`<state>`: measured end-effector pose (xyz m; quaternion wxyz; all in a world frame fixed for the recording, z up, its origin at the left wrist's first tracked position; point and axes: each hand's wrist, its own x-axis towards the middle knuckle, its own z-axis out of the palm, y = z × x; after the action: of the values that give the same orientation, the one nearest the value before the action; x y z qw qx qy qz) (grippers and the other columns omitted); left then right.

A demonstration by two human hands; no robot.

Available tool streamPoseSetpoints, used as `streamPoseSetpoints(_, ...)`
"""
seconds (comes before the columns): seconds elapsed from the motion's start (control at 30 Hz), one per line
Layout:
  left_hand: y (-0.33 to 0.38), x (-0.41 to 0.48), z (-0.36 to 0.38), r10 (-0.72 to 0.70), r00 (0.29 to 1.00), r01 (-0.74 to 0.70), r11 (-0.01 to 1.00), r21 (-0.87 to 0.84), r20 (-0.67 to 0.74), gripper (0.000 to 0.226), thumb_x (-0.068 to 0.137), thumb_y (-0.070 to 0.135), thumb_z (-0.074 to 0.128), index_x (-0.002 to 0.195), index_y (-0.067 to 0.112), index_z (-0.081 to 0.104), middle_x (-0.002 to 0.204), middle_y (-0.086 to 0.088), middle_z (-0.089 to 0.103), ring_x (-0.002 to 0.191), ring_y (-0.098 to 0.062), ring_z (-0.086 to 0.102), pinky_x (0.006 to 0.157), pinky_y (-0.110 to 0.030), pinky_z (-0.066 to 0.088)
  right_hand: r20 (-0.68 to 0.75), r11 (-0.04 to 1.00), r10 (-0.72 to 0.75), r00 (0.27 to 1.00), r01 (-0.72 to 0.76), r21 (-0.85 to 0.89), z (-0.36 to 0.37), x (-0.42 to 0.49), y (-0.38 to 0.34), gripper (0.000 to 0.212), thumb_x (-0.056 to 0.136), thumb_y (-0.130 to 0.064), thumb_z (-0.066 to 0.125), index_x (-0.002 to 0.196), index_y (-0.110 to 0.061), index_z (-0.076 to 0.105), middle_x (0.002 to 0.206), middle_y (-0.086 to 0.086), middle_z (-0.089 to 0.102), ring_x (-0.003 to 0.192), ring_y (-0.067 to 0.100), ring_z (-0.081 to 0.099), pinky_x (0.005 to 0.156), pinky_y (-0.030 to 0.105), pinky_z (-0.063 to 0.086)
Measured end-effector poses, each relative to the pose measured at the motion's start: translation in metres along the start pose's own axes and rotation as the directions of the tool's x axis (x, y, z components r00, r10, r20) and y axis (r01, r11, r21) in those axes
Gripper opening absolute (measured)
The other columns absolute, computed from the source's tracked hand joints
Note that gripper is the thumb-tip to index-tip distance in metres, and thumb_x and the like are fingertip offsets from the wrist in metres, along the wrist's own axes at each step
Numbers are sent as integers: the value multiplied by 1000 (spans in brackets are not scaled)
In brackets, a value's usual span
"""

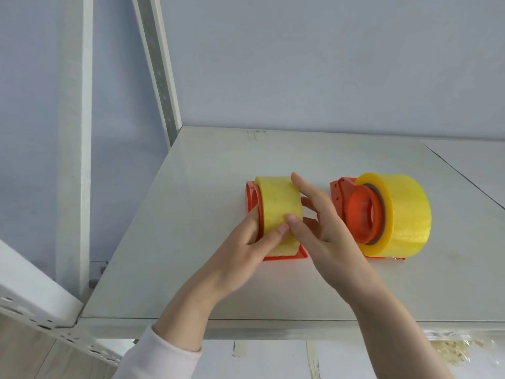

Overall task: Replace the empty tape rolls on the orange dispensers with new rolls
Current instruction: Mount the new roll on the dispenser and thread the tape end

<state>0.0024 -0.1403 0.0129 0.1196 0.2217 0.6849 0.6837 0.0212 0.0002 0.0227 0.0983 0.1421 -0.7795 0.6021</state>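
Note:
Two orange dispensers stand side by side on a grey metal shelf (pixel 169 242). The left dispenser (pixel 252 198) carries a full yellow tape roll (pixel 276 206). My left hand (pixel 246 253) grips that roll from the near left side, thumb on its face. My right hand (pixel 322 222) rests on the roll's right side, thumb pressed on the face and forefinger curled over the top. The right dispenser (pixel 358 212) also holds a full yellow roll (pixel 404 217), and neither hand touches it.
A white slotted upright (pixel 161 69) rises at the shelf's back left corner, with a pale wall behind. A seam (pixel 464 173) divides the shelf at the far right. Clear wrapped material (pixel 459 348) lies below the front edge.

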Motion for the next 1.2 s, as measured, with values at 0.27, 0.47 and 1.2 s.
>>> streamPoseSetpoints(0.27, -3, -6, -1, 34, 996, -34, 999, -3, -78, 35, 85, 41, 40, 120, 42, 40, 104, 29, 63, 100, 8, 61, 78, -10, 48, 1, 928, -125, 992, 117, -354, -14, 6, -12, 39, 77, -29, 69, 113, -34, 56, 116, -7, 53, 108, 2, 52, 84, 13, 46)
streamPoseSetpoints(0.47, 1, -6, 1, 45, 998, -44, 999, 11, -51, 50, 88, 47, 34, 131, 22, 40, 104, 4, 62, 90, 1, 65, 74, -12, 49, 56, 822, -188, 981, 189, -537, -29, 23, -23, 27, 66, -46, 69, 91, -35, 68, 106, -6, 55, 104, 14, 52, 83, 6, 36)
streamPoseSetpoints(1.2, 11, -2, 1, -7, 1000, 7, 997, -73, -6, 70, 68, 56, 40, 126, 18, 44, 75, 14, 71, 73, -3, 69, 61, -11, 50, 254, 689, -443, 860, 508, -516, -34, 25, -20, 24, 80, -28, 64, 71, -7, 71, 99, 5, 68, 91, 21, 69, 72, 38, 55)
